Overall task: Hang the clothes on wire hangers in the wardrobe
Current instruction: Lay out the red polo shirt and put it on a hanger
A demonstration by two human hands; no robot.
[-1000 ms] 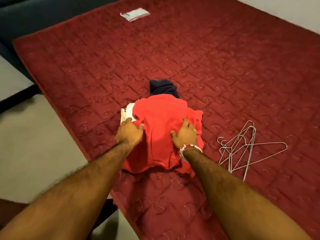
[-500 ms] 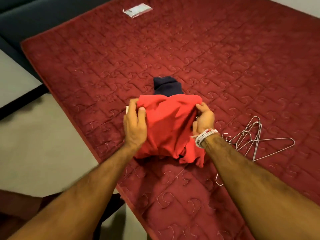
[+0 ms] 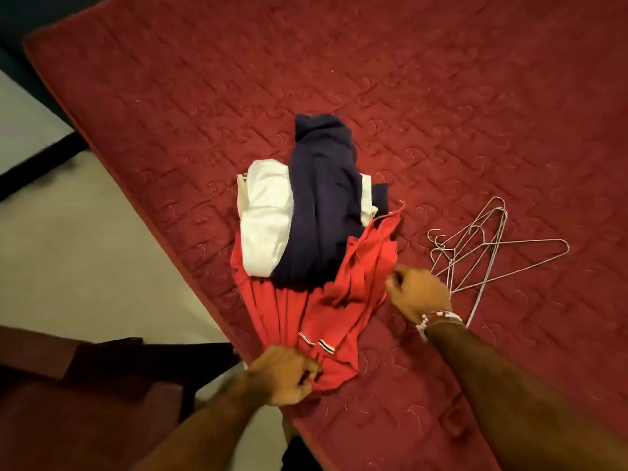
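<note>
Low in the frame, left hand (image 3: pixel 283 375) and right hand (image 3: pixel 418 294) each keep a closed grip on the red shirt (image 3: pixel 339 300), wire hangers (image 3: pixel 489 248) lying untouched, nothing hung yet.

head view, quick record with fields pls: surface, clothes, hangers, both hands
surface: red quilted mattress
red garment: bunched, stretching from the pile toward the person
navy garment: lying partly over the white garment
wire hangers: loose heap on the mattress, right of the clothes, none in hand
left hand: grips the red garment's near end
right hand: at the red garment's right edge, grip unclear
</note>
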